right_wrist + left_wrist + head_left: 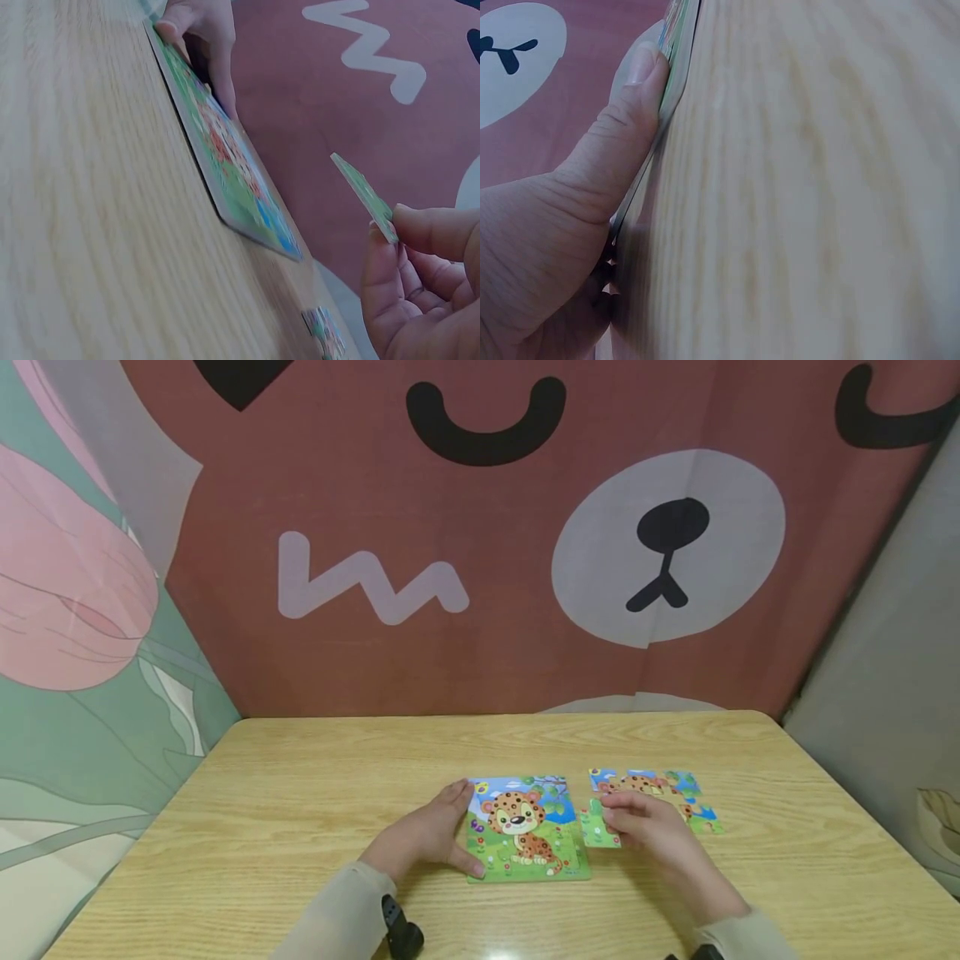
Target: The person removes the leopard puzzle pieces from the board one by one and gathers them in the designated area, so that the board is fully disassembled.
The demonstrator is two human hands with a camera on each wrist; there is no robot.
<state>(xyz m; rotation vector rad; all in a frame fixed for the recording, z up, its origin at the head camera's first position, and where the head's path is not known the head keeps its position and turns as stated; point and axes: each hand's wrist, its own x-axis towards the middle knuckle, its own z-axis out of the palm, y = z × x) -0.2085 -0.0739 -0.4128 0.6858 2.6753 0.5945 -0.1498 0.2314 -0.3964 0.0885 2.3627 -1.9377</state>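
Observation:
A square puzzle board [522,829] with a leopard cub on green grass lies on the table. My left hand [426,836] holds its left side, the thumb at the near left corner and the fingers at the far left corner. The thumb [619,127] rests along the board's edge in the left wrist view. My right hand [656,828] pinches a green puzzle piece [598,828] with flowers between thumb and fingers. In the right wrist view this piece is raised above the table, beside the board and apart from it.
Several joined puzzle pieces [652,783] with leopard and sky print lie to the board's right, partly behind my right hand. The wooden table [300,785] meets a bear-print curtain [495,668] at its far edge.

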